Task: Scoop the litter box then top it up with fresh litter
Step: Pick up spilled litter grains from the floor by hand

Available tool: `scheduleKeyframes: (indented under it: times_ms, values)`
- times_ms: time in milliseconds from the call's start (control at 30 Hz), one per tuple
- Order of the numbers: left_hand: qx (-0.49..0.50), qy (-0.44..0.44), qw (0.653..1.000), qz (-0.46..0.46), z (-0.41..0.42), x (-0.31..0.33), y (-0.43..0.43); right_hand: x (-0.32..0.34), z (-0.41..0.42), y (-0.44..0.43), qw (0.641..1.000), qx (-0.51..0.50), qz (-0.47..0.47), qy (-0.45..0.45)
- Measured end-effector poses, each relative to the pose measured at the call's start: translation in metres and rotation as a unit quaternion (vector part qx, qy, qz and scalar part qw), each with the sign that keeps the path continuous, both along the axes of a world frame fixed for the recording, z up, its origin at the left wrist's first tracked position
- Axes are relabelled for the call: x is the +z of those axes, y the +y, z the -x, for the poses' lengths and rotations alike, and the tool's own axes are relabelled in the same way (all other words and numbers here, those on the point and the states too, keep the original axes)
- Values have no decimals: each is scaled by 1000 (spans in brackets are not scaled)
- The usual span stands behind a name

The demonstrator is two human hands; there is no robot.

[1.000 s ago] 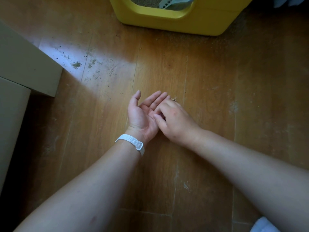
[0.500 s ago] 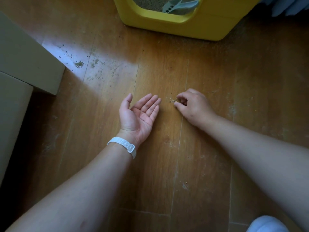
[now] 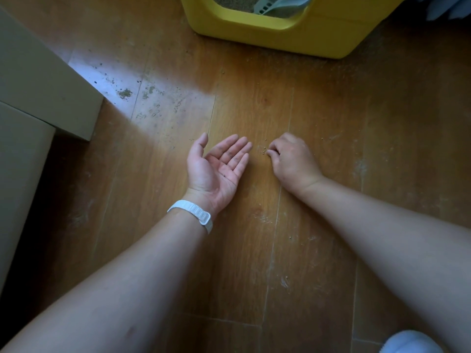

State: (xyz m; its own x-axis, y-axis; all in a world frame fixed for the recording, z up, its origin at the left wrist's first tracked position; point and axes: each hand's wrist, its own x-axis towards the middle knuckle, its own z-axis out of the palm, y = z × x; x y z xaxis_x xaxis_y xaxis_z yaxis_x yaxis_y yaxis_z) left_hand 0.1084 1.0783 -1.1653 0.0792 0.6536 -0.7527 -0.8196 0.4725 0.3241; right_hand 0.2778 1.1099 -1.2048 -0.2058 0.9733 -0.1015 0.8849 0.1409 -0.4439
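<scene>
1. We look down at a wooden floor (image 3: 254, 250) from above, both bare forearms reaching forward over it.
2. Our left hand (image 3: 216, 166) rests palm up on the boards, fingers spread and slightly cupped, holding nothing we can make out beyond a few dark specks on the skin. A white wristband (image 3: 193, 215) circles that wrist.
3. Our right hand (image 3: 293, 159) lies palm down just beside the left, apart from it, fingers curled inward. The fingertips (image 3: 271, 151) pinch together at a small cluster of litter grains (image 3: 264, 149) on the floor; we cannot tell whether any grain is gripped.
4. The yellow litter box (image 3: 305, 34) stands at the top edge, well apart from both hands. Through its opening we see grey litter and a pale scoop (image 3: 275, 5) lying inside.
5. More crumbs and dusty smudges (image 3: 125, 94) scatter across a sunlit patch of floor to the left.
6. Beige cardboard boxes (image 3: 38, 85) fill the left side.
</scene>
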Motion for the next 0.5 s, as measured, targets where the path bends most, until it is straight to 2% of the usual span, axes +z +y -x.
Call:
scheduleKeyframes:
  times_ms: [233, 500]
  values:
    - [-3, 17, 1000, -2, 4, -4, 1, 6, 12, -2, 997, -44, 43, -40]
    - [4, 11, 1000, 19, -12, -5, -12, 41, 40, -50, 990, -8, 25, 138]
